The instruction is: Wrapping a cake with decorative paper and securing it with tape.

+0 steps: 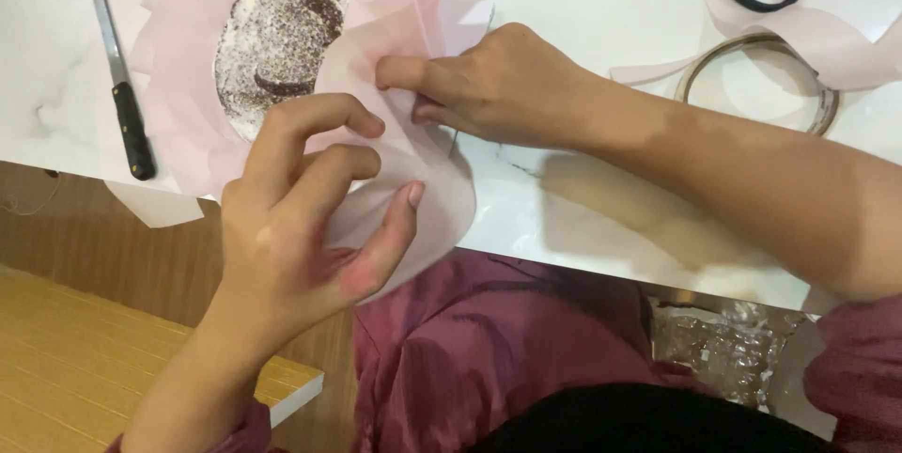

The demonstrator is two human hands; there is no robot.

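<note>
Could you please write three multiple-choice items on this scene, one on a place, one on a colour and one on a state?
1. Where does the knife lie?
A. left of the cake
B. on the scissors
C. inside the ring

2. What colour is the paper around the cake?
A. green
B. pale pink
C. black

3. What is the right hand doing?
A. lying flat, off the paper
B. holding the scissors
C. pinching the paper

Key: 1 A, its black handle lies on the white table beside the cake; 2 B, the pleats are pink; 3 C, thumb and fingers press a fold, the left hand nearby.
</note>
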